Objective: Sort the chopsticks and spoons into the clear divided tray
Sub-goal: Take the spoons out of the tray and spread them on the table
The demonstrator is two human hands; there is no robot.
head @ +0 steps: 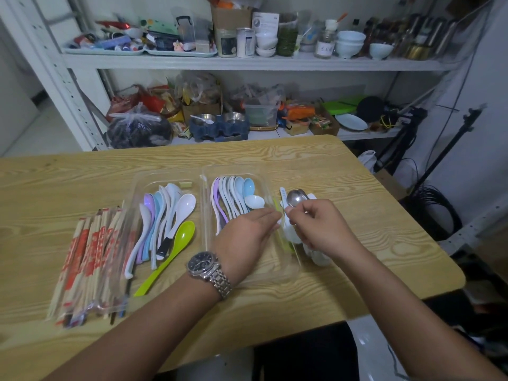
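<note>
Steel spoon (bowl up) pinched between fingers of right hand.

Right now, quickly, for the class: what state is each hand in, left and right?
Left hand: fingers reach the white spoons; whether it grips cannot be told.
Right hand: closed, pinching a metal spoon.

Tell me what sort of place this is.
Probably a storeroom or back room doubling as a workspace: white metal shelving crammed with white ceramic bowls and knotted plastic bags, a wood-grain table, a black tripod stand.
</note>
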